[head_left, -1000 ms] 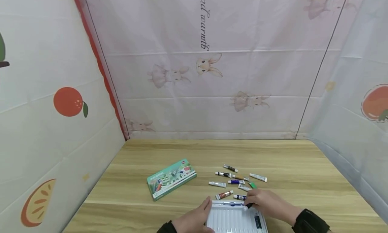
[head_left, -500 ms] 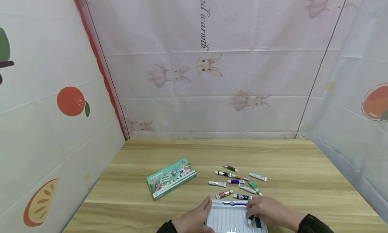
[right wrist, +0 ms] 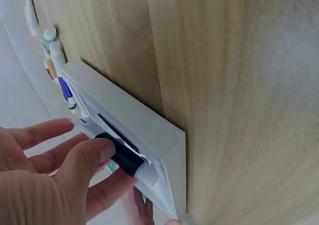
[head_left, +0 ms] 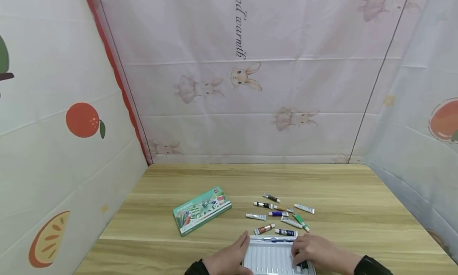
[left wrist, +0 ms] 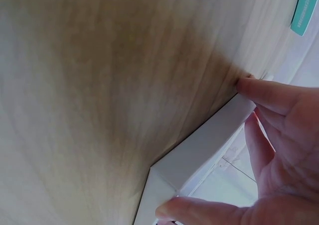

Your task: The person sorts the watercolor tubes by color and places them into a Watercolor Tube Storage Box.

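Observation:
A white ridged tray [head_left: 266,256] lies at the table's front edge in the head view. My left hand [head_left: 229,257] holds its left side; in the left wrist view the thumb [left wrist: 194,211] is at one corner and a fingertip farther along the side. My right hand [head_left: 323,251] is over the tray's right end. Between its thumb and fingers, in the right wrist view, it pinches a black paint tube [right wrist: 124,154] with a white cap, tilted over the tray. Another dark tube [right wrist: 117,131] lies inside the tray beside it.
Beyond the tray several loose paint tubes lie scattered, among them a green tube [head_left: 301,222], a brown tube [head_left: 264,229] and a purple tube [head_left: 278,214]. A green illustrated box [head_left: 202,211] lies at left. Printed cloth [head_left: 222,136] hangs behind the table.
My right hand has carried the black paint tube from the tray's far edge down into its right end, beside the other dark tube. The left hand has stayed put.

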### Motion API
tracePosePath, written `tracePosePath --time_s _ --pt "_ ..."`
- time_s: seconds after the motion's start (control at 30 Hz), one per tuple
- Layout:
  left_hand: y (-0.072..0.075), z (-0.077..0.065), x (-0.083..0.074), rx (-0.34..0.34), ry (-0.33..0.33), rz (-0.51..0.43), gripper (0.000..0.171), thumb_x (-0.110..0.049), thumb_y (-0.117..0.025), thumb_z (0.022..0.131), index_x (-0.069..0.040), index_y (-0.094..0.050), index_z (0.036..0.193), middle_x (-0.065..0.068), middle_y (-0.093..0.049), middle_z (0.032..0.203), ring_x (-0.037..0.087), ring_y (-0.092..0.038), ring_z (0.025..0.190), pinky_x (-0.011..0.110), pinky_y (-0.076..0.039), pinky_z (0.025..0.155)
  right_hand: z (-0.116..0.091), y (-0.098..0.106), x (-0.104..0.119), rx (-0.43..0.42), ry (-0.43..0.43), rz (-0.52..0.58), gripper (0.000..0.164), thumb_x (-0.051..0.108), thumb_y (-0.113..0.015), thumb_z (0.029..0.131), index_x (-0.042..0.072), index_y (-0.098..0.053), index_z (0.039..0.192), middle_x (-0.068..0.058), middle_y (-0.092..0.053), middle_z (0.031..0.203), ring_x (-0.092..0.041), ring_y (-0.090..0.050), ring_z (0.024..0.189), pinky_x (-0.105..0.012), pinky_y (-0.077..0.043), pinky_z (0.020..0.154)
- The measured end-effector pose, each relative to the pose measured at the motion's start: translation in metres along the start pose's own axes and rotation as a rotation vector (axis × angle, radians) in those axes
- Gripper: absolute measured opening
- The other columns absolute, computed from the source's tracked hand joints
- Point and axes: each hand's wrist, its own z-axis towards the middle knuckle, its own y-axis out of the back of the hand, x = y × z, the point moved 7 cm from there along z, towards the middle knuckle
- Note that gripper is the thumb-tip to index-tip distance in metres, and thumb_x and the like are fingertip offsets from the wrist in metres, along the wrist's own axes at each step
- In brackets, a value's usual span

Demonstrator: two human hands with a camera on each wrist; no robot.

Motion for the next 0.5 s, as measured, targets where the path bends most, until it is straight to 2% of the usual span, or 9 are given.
tracePosePath --time_s 0.23,0.37,0.5 --pt "0.0004 0.0001 0.0002 -0.007 -0.001 0.0 0.085 -0.047 -0.055 0.074 0.001 -0.018 0.133 0.017 -0.013 0.138 0.018 -0.019 0.123 0.025 -0.029 0.094 -0.0033 -0.0032 0.0013 0.001 0.026 0.027 0.038 -0.002 -0.063 0.065 0.026 -0.066 0.09 0.012 -0.057 0.09 -0.004 -0.049 0.087 -0.016 -0.042 0.072" --pt "0.0003 -0.0002 -0.0006 -0.01 -0.009 0.014 0.085 -0.048 -0.054 0.074 0.001 -0.019 0.133 0.017 -0.013 0.138 0.018 -0.019 0.123 0.025 -0.029 0.094 -0.0038 -0.0048 0.0006 0.009 -0.011 0.073 0.037 -0.003 -0.061 0.068 0.026 -0.066 0.091 0.012 -0.057 0.092 -0.004 -0.049 0.088 -0.017 -0.042 0.073" --pt "0.0004 -0.0003 -0.0009 -0.012 -0.01 0.025 0.085 -0.049 -0.054 0.074 0.001 -0.019 0.133 0.017 -0.013 0.138 0.018 -0.019 0.123 0.025 -0.029 0.094 -0.0032 -0.0049 -0.0006 0.016 -0.07 0.098 0.025 0.007 -0.06 0.075 0.026 -0.067 0.091 0.011 -0.056 0.093 -0.004 -0.049 0.088 -0.019 -0.044 0.071"
